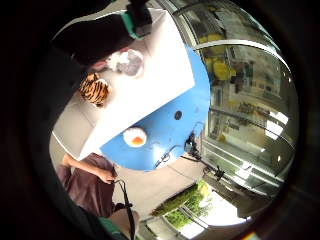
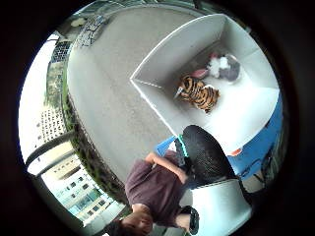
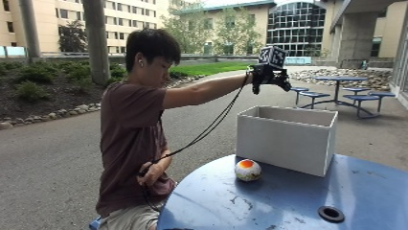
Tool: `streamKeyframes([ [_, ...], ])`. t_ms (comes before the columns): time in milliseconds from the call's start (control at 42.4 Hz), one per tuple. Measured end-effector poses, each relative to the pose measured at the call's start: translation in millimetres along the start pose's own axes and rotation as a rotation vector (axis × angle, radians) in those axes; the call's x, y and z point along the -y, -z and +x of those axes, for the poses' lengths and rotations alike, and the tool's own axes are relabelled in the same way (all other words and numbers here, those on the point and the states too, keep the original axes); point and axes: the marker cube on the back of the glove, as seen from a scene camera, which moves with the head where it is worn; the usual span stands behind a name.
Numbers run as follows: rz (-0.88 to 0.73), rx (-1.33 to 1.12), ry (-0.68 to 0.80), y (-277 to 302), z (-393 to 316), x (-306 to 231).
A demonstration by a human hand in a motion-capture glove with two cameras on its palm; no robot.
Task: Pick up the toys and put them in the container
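Outside view: person seated at round blue desk [image 3: 357, 191], right arm stretched out level, gloved right hand [image 3: 271, 76] up in the air above the near end of the white container [image 3: 287, 139], well apart from its rim. Nothing seen in the hand; grip spread or curled, cannot tell from here. Container upright on the desk at about 12 o'clock from the white-and-orange ball toy [image 3: 248, 169], which sits on the desk just beside the container's front wall. Dark round hole [image 3: 331, 213] in the desk top at about 4 o'clock from the ball. Bare left hand [image 3: 153, 175] low by the lap, holding black cords.

Little-finger palm view: looking down into the container [image 1: 160, 75]. Striped tiger plush [image 1: 95, 90] and grey-white plush [image 1: 131, 62] lying on its floor, near each other. Ball toy [image 1: 135, 137] outside on the blue desk [image 1: 185, 115], close to the container wall.

Thumb-side palm view: container [image 2: 172, 54] open below, tiger plush [image 2: 199, 93] and grey-white plush [image 2: 224, 66] inside, side by side, apart from the walls. Black gloved finger [image 2: 206, 152] across the foreground, holding nothing.
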Motion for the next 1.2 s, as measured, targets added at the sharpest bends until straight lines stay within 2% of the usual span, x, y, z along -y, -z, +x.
streamKeyframes([
  [307,0.025,-0.065,-0.137,-12.2,121.8,-104.5],
  [401,0.019,-0.104,-0.127,-38.6,191.3,-158.6],
  [472,0.021,-0.09,-0.144,-60.2,213.7,-176.7],
  [590,0.028,0.004,-0.174,-115.7,209.8,-174.7],
  [708,0.015,0.126,-0.173,-198.0,193.7,-156.2],
  [826,-0.045,0.195,-0.183,-290.3,188.1,-139.8],
  [944,-0.105,0.249,-0.15,-351.7,171.4,-125.2],
  [1039,0.012,0.303,-0.135,-374.7,162.8,-117.1],
  [1204,0.218,0.285,-0.149,-380.7,139.0,-98.1],
])
